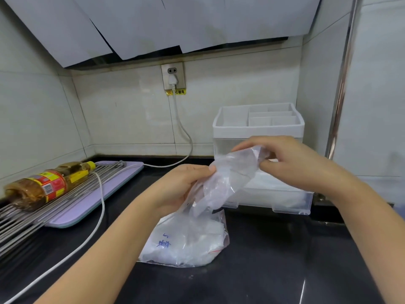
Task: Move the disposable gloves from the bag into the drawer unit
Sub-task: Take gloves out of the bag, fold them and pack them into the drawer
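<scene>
Blue handwriting on the bag [186,240] is too crumpled to read, and the yellow sticker [176,92] under the socket ends in 触电. The left hand [182,185] grips the bag's mouth. The right hand [291,161] pinches a clear glove [232,172] just above the bag, in front of the drawer unit [258,126], whose bottom drawer [285,205] is pulled out.

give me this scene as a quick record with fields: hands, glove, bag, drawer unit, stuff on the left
left grip: hand holds the bag's top
right grip: hand pinches the glove's upper end
glove: clear plastic, partly out of the bag, stretched between both hands
bag: clear, on the black counter, more crumpled plastic inside
drawer unit: white, behind the hands, bottom drawer pulled open
left side: bottle lying on a metal rack
</scene>
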